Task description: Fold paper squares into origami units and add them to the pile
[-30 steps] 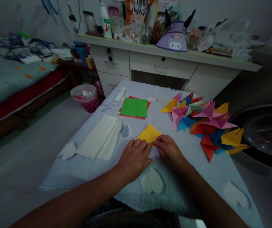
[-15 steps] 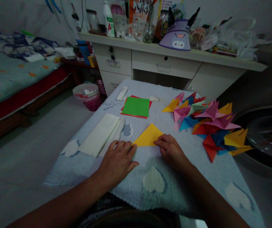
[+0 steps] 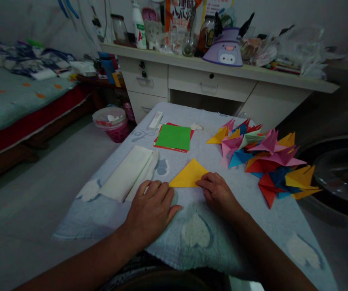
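Head view: I have the yellow paper (image 3: 187, 174) in front of me on the cloth-covered desk (image 3: 237, 242), folded to a triangle with its point to the far side and its long edge near me. My right hand (image 3: 219, 192) has its fingers bunched and gripping the right part of that near edge. My left hand (image 3: 152, 210) lies palm down with the fingers stretched out, their tips at the paper's left corner; I cannot tell how firmly they press. Left of that hand is a folded white sheet (image 3: 128, 171). Farther off lies a green square (image 3: 174, 136) on top of red paper (image 3: 192, 133), with a narrow white strip (image 3: 155, 120) to its left. To the right, folded paper birds (image 3: 271, 147) sit heaped together in yellow, pink, red and blue.
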`<state>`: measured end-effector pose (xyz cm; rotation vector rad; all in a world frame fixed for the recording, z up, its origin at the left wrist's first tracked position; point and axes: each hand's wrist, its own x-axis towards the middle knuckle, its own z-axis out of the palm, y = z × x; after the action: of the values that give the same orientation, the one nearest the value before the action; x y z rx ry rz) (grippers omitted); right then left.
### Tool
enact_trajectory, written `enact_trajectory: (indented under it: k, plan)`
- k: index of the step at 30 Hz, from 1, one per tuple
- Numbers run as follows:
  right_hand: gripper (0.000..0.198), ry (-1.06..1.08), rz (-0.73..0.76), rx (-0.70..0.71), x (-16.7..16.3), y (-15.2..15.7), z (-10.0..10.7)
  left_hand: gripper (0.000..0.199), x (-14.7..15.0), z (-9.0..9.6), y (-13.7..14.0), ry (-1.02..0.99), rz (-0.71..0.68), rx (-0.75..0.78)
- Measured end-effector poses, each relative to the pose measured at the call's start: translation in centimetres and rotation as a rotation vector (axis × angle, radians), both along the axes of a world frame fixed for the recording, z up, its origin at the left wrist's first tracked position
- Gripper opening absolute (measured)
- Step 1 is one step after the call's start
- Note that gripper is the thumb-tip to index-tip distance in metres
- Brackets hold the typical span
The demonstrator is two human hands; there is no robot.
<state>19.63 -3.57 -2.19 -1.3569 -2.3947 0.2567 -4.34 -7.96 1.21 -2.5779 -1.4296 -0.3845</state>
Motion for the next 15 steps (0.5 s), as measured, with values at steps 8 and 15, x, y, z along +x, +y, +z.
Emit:
enact_trajectory:
  k: [8, 15]
  plan:
    - [0.021, 0.019, -0.090, -0.036, -0.8, 0.2, -0.1, 0.042, 4.3, -2.2, 1.8, -0.027, -0.204, -0.205]
    - [0.020, 0.014, -0.200, -0.014, -1.8, 0.1, -0.3, 0.045, 4.3, -2.7, 1.6, -0.004, -0.185, -0.231]
